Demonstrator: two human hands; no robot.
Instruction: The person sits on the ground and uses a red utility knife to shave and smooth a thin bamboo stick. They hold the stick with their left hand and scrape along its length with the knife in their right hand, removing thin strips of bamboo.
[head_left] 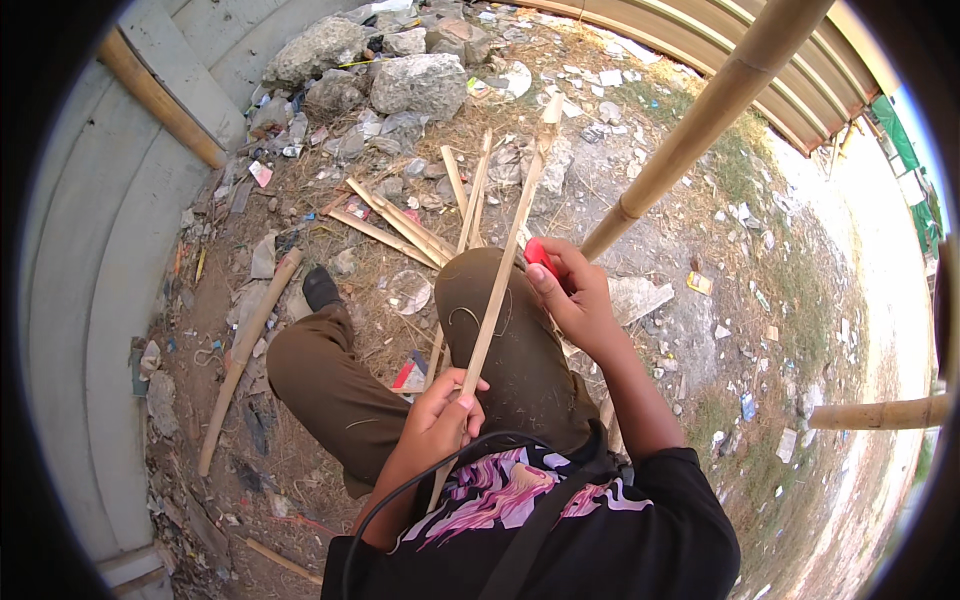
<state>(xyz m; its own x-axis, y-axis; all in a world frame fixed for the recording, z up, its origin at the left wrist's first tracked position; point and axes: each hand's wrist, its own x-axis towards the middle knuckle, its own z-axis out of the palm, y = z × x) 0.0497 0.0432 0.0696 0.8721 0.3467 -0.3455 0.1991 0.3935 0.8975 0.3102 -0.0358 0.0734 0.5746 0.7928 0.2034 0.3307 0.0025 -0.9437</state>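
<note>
My left hand (443, 418) is closed round the lower part of a long, split bamboo strip (508, 245). The strip slants up across my right thigh, and its far tip stands above the littered ground. In my right hand (580, 305) is a small red-handled tool (540, 256), held beside the strip near my knee. Its working end is too small to make out, and I cannot tell whether it touches the strip. Thin curled shavings (465, 318) lie on my brown trousers (520, 375).
Several cut bamboo pieces (400, 225) lie beyond my knees. A longer bamboo stick (245, 360) rests to the left, by a grey panel wall (105, 300). Rocks (420, 85) are piled at the back. A thick bamboo pole (690, 120) slants in at right; another (880, 413) juts in lower.
</note>
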